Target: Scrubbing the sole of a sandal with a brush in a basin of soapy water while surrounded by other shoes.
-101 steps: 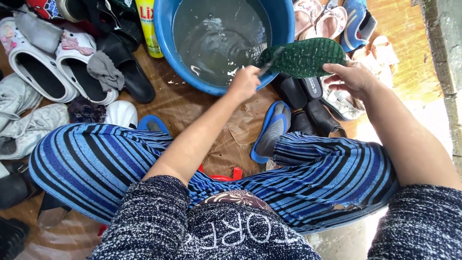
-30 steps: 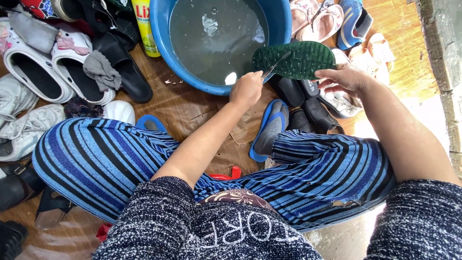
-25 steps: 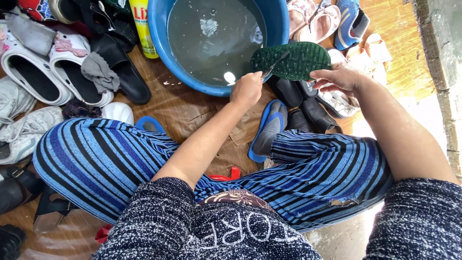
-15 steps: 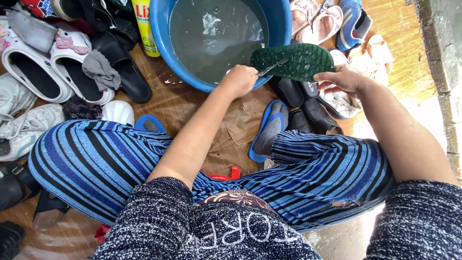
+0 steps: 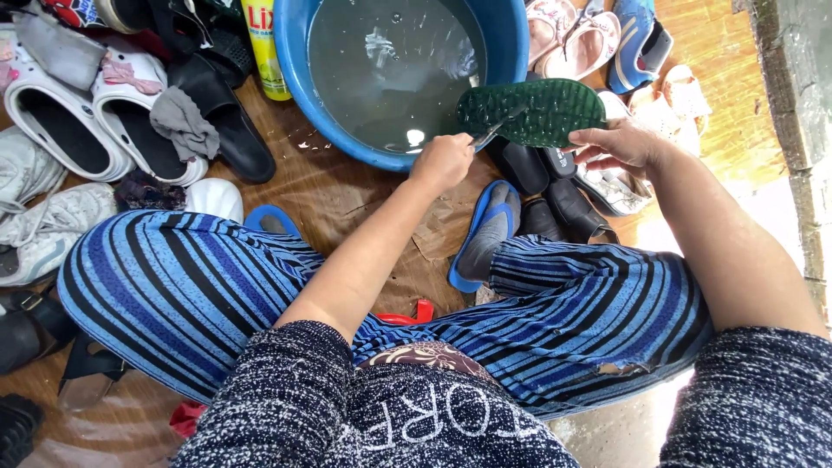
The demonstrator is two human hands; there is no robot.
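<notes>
Since the earlier frames little has shifted: the left hand (image 5: 444, 160), which sat a touch higher against the basin rim half a second ago, has dropped back slightly toward the person, while the right hand (image 5: 620, 146) has kept the slipper in place throughout. Biggest in view is the blue basin (image 5: 299, 65) of grey water, standing on the floor beyond the person's striped knees, with a yellow bottle (image 5: 263, 48) upright just beside its left wall and a heap of shoes (image 5: 87, 130) well off to the left. Over the basin's near right rim hangs the green slipper (image 5: 530, 111), sole up, its long axis running left to right, almost level. Its right end is pinched by the right hand's grip, fingers curled under the edge and thumb on top. Its left end points at the left hand, which lies just beside and below that tip, fist pressed together around a thin brush handle (image 5: 487, 134) whose head reaches up and right onto the sole. So the slipper lies up and to the right of the left grip, and that hand is the nearer one to the sole's free end.
</notes>
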